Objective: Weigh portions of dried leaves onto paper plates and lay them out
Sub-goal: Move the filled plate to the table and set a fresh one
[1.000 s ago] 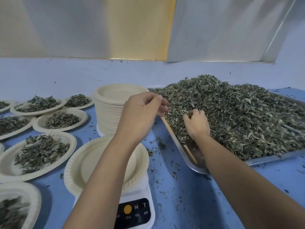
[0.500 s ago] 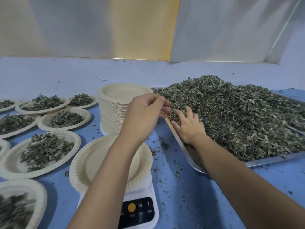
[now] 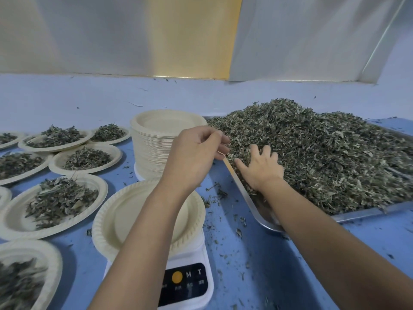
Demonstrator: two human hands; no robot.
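Right hand (image 3: 260, 167) lies flat, fingers spread and pressed palm-down into the near-left edge of the big heap of dried green-grey leaves (image 3: 324, 159), a wide-open grip with nothing closed in it. Left hand (image 3: 192, 156) hovers beside it, fingers curled in with thumb against fingertips right at the heap's left fringe; whether that grip pinches any leaf I cannot tell (the fingertips are turned away from the camera).

That heap fills a shiny rectangular metal tray (image 3: 252, 203) on the blue desk (image 3: 257, 260), its left rim running diagonally from near the scale away toward the back, its near rim stretching off to the right.

Under the left forearm sits an empty cream paper plate (image 3: 125, 222), resting on a white digital kitchen scale (image 3: 187, 285) with a black panel and an orange button facing the viewer. Just behind it stands a tall stack of cream paper plates (image 3: 156, 142), upright, touching nothing but the desk.

Off to the left, filled paper plates of dried leaves (image 3: 62, 200) are laid out in rows, some rims overlapping. Loose leaf crumbs (image 3: 214, 193) lie scattered on the desk between scale and tray.
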